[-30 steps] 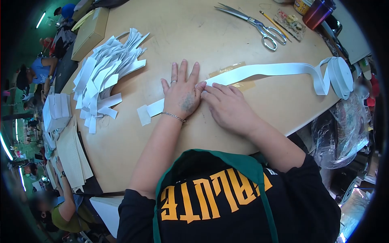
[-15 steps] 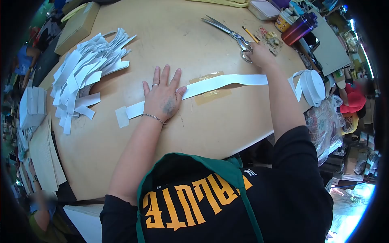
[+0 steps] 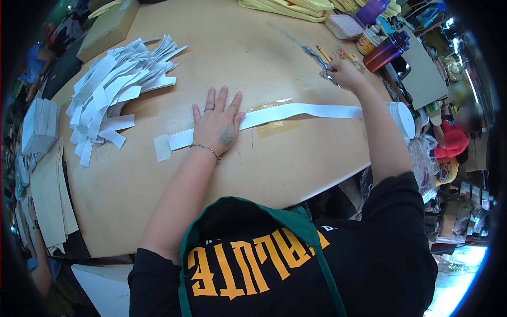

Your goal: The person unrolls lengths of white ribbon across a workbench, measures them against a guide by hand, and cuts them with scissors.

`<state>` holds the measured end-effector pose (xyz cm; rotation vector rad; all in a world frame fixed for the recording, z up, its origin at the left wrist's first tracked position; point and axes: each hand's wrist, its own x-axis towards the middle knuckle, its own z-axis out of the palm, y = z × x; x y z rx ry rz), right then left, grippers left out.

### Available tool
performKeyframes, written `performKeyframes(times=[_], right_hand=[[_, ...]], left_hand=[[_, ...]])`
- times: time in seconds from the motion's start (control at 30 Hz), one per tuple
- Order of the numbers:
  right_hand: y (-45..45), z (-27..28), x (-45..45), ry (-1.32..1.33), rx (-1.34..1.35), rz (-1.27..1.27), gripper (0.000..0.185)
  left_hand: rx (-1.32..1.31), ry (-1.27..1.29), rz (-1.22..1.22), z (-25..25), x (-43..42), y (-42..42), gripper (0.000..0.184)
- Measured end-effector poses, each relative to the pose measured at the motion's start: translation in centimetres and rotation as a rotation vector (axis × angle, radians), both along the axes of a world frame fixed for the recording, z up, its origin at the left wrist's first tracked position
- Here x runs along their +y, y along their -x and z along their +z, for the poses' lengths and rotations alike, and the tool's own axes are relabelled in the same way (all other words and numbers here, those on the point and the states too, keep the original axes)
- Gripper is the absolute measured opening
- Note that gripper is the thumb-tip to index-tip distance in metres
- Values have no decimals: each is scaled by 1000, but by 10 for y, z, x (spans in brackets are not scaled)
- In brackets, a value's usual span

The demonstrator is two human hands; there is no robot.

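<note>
Covering white strip [image 3: 290, 111]: left hand [image 3: 218, 124], spread flat; right hand [image 3: 345, 75] curled around scissors [image 3: 313, 54], tips toward 10 o'clock, strip at its 7.

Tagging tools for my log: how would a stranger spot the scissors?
On the tan table, find the right hand near the purple-red bottle. The scissors are in its fingers. Long silver blades, blurred here, set them apart from the yellow pencil alongside.

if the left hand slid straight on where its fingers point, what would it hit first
Likely the left end of the yellow cloth, across the tabletop, though the left hand might miss it.
</note>
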<state>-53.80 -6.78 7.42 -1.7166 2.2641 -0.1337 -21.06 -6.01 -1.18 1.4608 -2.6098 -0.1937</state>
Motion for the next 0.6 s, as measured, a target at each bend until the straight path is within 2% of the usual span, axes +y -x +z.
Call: performKeyframes(times=[0.1,0.13,0.17,0.2,0.23,0.27,0.3,0.33,0.4,0.6], right_hand=[[-35,16,68,34,-377,-136,40],[-47,17,98,2,-555,-218,32],[-48,6,131,-8,-698,-160,30],[-64,2,165,-67,-770,-187,26],[-77,-5,196,-86,-1019,-193,24],[-92,1,217,-267,-1147,-164,25],[-106,1,234,-372,-1057,-207,29],[-116,-4,248,-394,-1115,-190,37],[-125,-7,260,-487,-1067,-117,48],[-140,-15,248,-575,-1065,-186,61]], left_hand=[[2,0,4,-2,1,0,45],[3,-1,6,-1,0,0,45],[7,2,7,-2,-1,0,45],[9,2,4,-2,0,0,45],[12,5,0,-3,0,0,45],[7,4,0,-3,-1,0,46],[3,3,-2,-3,-2,0,46],[-2,0,-4,-3,-1,0,46],[-17,-2,-10,-3,-1,0,47],[-9,-3,-9,-5,-2,0,47]])
